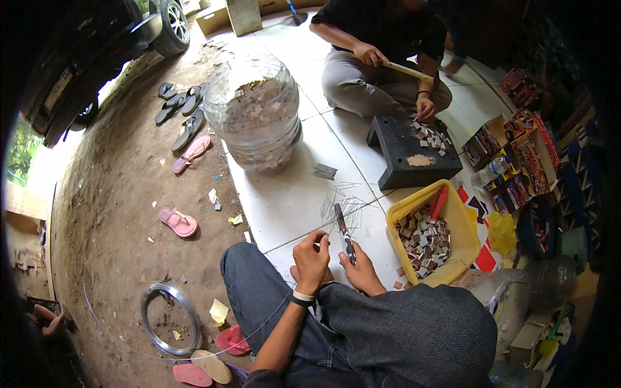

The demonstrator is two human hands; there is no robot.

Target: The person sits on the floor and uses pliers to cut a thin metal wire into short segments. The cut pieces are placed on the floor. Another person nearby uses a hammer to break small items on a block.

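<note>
My left hand [312,264] is closed in a pinch in front of my knees. A thin wire [266,323] curves up over my leg to this hand; the spot where the fingers grip it is hidden. My right hand [363,273] is wrapped around the handles of a pair of pliers [344,234], their jaws pointing away from me. Just beyond them, cut wire pieces [349,200] lie scattered on white floor tiles. A small neat bundle of wire pieces [325,171] lies farther off. On the dirt at the lower left rests a wire coil [145,317].
A yellow tub [393,240] of small square chips stands on my right. Opposite, a person [378,71] holds a wooden stick over a black stool [388,158] bearing chips. A big clear plastic jug [252,119] holds more chips. Sandals [178,223] lie along the dirt.
</note>
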